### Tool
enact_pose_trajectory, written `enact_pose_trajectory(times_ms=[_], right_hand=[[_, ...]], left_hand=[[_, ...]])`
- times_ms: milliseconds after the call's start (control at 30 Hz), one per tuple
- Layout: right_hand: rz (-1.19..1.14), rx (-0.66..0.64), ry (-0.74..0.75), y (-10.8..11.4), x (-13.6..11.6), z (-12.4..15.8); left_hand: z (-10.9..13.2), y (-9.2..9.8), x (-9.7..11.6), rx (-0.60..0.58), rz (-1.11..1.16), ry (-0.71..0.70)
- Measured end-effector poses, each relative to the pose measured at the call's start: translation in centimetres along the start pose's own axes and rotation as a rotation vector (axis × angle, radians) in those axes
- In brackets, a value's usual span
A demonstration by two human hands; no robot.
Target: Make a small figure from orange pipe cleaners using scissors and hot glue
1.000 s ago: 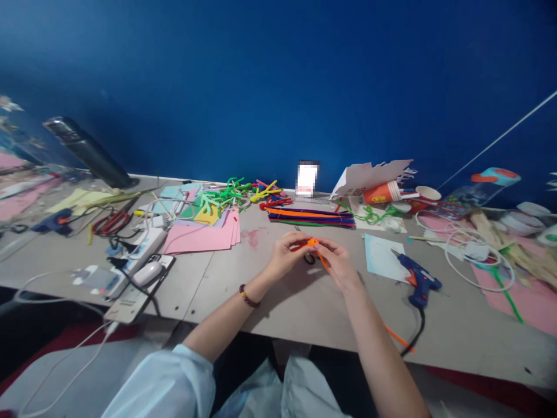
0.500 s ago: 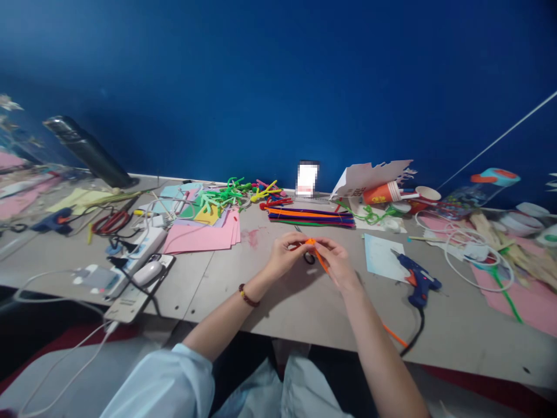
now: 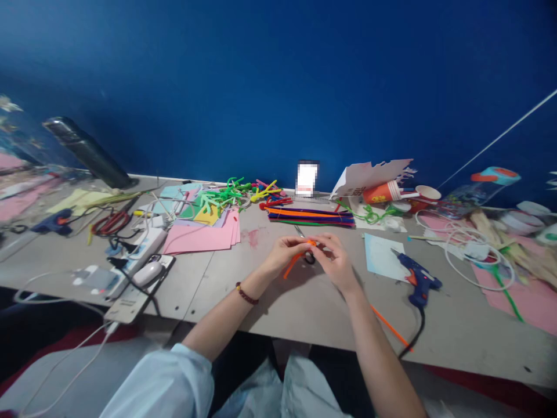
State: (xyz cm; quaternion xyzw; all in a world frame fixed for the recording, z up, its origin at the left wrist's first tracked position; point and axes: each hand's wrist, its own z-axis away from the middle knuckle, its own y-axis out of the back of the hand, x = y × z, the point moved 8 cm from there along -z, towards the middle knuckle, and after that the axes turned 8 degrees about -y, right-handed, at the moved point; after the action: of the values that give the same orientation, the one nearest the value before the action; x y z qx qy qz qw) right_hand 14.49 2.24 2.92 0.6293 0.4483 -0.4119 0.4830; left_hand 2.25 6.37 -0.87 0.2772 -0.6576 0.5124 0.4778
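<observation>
**at the near edge:** light blue sleeves (image 3: 161, 377) on both forearms; a beaded bracelet (image 3: 246, 296) on the left wrist.

**at the centre of the work:** left hand (image 3: 285, 255) and right hand (image 3: 335, 261), raised just above the grey tabletop (image 3: 304, 313), fingers curled and close together. both pinch an orange pipe cleaner (image 3: 293, 264) between thumbs and fingertips, its free end angling down and left. a pair of scissors (image 3: 310, 259) lies just beyond, black finger loop partly hidden behind the hands, blades pointing away; whether the hands touch it cannot be told.

**right of the hands:** a loose orange pipe cleaner (image 3: 389, 328) on the table; a blue glue gun (image 3: 420, 281) beside it; a pale blue card (image 3: 383, 255).

**left of the hands:** a white power strip (image 3: 139, 255); a white computer mouse (image 3: 148, 273); a coil of red cable (image 3: 111, 222); a stack of pink paper (image 3: 200, 238).

**further back:** a bundle of multicoloured pipe cleaners (image 3: 311, 216); twisted green pipe cleaners (image 3: 217, 200); an orange paper cup (image 3: 378, 193), on its side; a phone (image 3: 307, 177), blurred, upright; a dark blue wall (image 3: 278, 75).
</observation>
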Motion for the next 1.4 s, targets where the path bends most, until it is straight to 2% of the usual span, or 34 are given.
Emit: enact_pose_trajectory(times_ms=[233, 467, 667, 900, 1100, 1267, 1400], right_hand=[[-0.105, -0.111, 0.018, -0.4, 0.3, -0.1], [-0.22, -0.22, -0.093, -1.0, 0.5, 0.0], [-0.314, -0.214, -0.176, -1.0, 1.3, -0.1], [-0.267, -0.162, -0.136, -0.8, 0.6, -0.1], [-0.268, -0.122, -0.129, -0.7, 1.2, -0.3], [-0.324, -0.159, -0.185, -0.9, 1.9, -0.2], [-0.357, -0.193, -0.198, -1.2, 1.5, -0.1]], left_hand=[[0.1, -0.4, -1.0, -0.084, 0.095, 0.077], [0.3, -1.0, -1.7, -0.091, 0.223, 0.172], [0.5, -1.2, -1.8, -0.08, 0.251, 0.215], [0.5, -1.0, -1.9, -0.058, 0.234, 0.224], [0.3, -0.8, -2.0, -0.058, 0.228, 0.189], [0.2, -0.8, -1.9, -0.078, 0.229, 0.174], [0.1, -0.5, -1.9, -0.066, 0.254, 0.196]])
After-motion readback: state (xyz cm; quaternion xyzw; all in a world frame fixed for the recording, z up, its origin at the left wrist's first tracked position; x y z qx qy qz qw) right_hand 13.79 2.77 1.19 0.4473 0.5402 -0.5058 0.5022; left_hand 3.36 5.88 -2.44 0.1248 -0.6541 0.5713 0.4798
